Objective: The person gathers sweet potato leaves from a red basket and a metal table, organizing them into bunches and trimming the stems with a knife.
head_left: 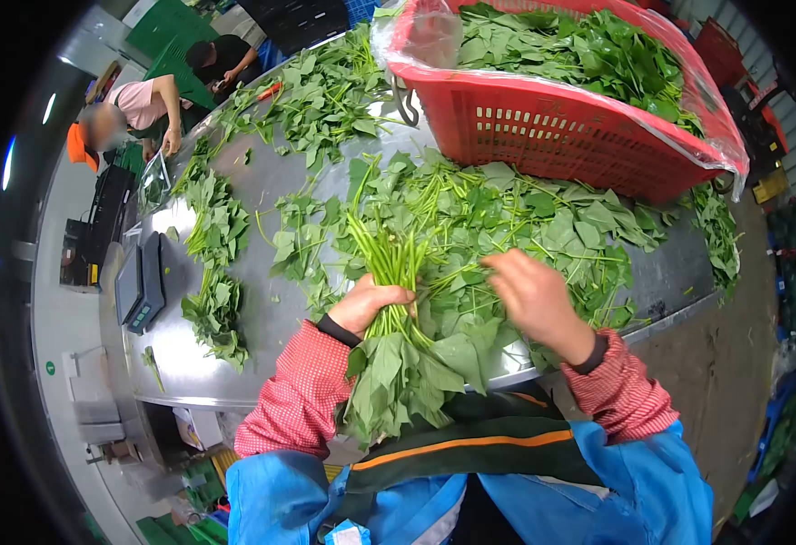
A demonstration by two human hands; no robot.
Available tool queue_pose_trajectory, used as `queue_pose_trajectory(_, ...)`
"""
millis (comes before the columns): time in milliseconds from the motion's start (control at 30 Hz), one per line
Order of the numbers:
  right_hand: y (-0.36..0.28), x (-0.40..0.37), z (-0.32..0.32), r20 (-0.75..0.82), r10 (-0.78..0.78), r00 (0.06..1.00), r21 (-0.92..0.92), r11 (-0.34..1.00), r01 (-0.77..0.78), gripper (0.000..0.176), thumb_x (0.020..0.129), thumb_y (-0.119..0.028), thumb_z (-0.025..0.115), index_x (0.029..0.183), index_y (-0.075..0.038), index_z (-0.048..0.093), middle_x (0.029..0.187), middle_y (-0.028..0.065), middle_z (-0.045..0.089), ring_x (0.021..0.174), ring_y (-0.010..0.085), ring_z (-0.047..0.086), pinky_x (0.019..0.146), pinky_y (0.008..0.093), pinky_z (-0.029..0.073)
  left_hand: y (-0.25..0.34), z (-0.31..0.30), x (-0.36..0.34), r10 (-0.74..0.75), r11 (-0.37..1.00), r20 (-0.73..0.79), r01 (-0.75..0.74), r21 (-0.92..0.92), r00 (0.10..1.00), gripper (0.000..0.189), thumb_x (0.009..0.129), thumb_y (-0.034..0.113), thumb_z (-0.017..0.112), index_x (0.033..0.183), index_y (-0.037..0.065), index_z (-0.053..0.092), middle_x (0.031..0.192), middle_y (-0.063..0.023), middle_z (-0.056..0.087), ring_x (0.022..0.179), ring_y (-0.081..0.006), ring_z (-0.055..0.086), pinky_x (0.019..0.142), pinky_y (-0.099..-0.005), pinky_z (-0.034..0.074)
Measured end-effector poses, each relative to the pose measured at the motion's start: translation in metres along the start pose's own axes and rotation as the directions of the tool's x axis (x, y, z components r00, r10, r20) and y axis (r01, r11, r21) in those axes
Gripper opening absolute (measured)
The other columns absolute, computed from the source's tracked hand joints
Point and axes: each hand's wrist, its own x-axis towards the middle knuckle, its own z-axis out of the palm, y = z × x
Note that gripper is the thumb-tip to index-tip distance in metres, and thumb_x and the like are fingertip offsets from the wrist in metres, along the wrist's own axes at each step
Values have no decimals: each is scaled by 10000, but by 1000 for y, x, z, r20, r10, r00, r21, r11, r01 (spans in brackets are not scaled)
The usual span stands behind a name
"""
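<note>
My left hand is wrapped round a bunch of leafy greens, its cut stems pointing up and its broad leaves hanging down toward my apron. To the right, my right hand hovers over the loose pile of leafy greens, fingers stretched out toward the bunch and somewhat smeared. No stem shows clearly in them. Loose stems and leaves spread over the metal table just beyond both hands.
A red crate, lined with clear plastic and filled with greens, stands tilted at the back right. On the left are a row of greens and a scale. Two other people work at the far left, one in an orange cap.
</note>
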Motion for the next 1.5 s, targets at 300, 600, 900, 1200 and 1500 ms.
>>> queue_pose_trajectory(300, 28, 16, 37, 92, -212, 973, -97, 970, 221, 142, 828, -122, 590, 767, -88, 466, 700, 96, 507, 590, 266, 582, 495, 381, 479, 10, 25, -5, -34, 999, 155, 29, 30, 987, 400, 777, 100, 663, 1151, 1, 562, 898, -71, 630, 753, -175, 623, 704, -313, 509)
queue_pose_trajectory(600, 42, -2, 21, 7, -116, 993, -200, 973, 115, 65, 820, -87, 577, 833, -75, 514, 716, 101, 531, 621, 273, 589, 504, 372, 471, 8, -13, -8, 101, 792, -219, 55, 608, 970, 272, 706, 129, 681, 927, -12, 611, 803, -110, 653, 748, -215, 631, 707, -337, 506)
queue_pose_trajectory(900, 66, 3, 23, 225, -58, 973, -410, 900, 149, 90, 755, -63, 558, 808, -96, 493, 656, 86, 507, 549, 231, 570, 477, 361, 479, 32, 5, -31, 228, 563, -351, 171, 809, 908, 440, 662, 214, 717, 1024, -6, 599, 889, -239, 657, 856, -377, 644, 766, -422, 510)
queue_pose_trajectory(1200, 9, 32, 42, 156, -228, 961, -239, 935, 261, 86, 763, -63, 550, 808, -93, 482, 682, 104, 507, 617, 241, 579, 503, 379, 476, 34, 21, -26, 238, 440, -271, 145, 886, 933, 467, 663, 225, 712, 1046, -14, 592, 879, -246, 656, 850, -400, 637, 768, -440, 511)
queue_pose_trajectory(1500, 48, 0, 11, -31, 0, 1000, -322, 947, -10, 109, 833, -119, 623, 838, -68, 527, 754, 113, 562, 648, 281, 599, 538, 359, 485, 25, -17, -41, 361, 867, -125, -283, 411, 924, 354, 785, 42, 689, 1118, 3, 575, 974, 1, 633, 889, -101, 568, 815, -285, 468)
